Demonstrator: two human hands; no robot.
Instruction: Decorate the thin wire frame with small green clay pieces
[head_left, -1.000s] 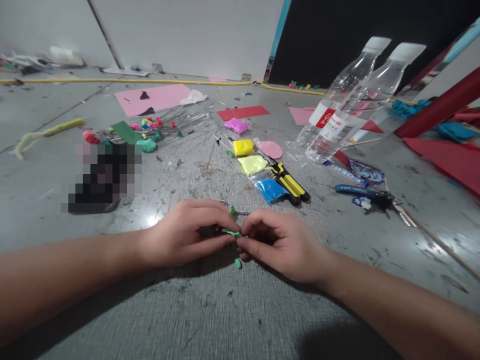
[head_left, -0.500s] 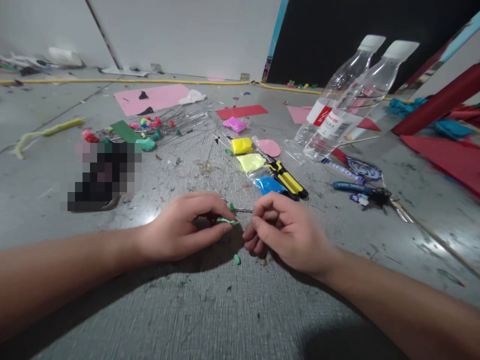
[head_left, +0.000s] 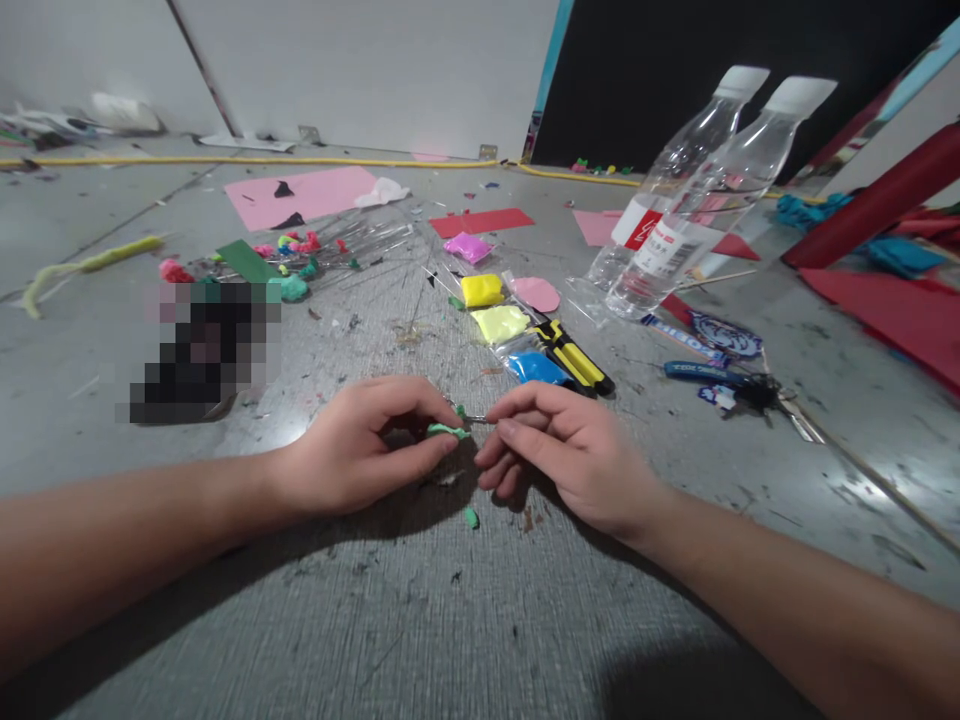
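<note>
My left hand (head_left: 360, 450) pinches a small flat piece of green clay (head_left: 444, 431) between thumb and forefinger, just above the grey floor. My right hand (head_left: 559, 450) pinches a thin metal pin (head_left: 475, 418) whose tip meets the green clay. A small green clay ball (head_left: 460, 409) sits on the pin near my left fingertips. A loose green clay crumb (head_left: 470, 517) lies on the floor below both hands.
Bags of pink, yellow, pale yellow and blue clay (head_left: 499, 322) lie ahead, beside a yellow-black utility knife (head_left: 576, 360). Two clear bottles (head_left: 697, 200) stand right, keys (head_left: 739, 390) near them. Pins with clay heads (head_left: 315, 250) and paper scraps lie left.
My right hand let go of the green clay, drew back slightly and took hold of the metal pin. My left hand kept the clay and lifted it a little.
</note>
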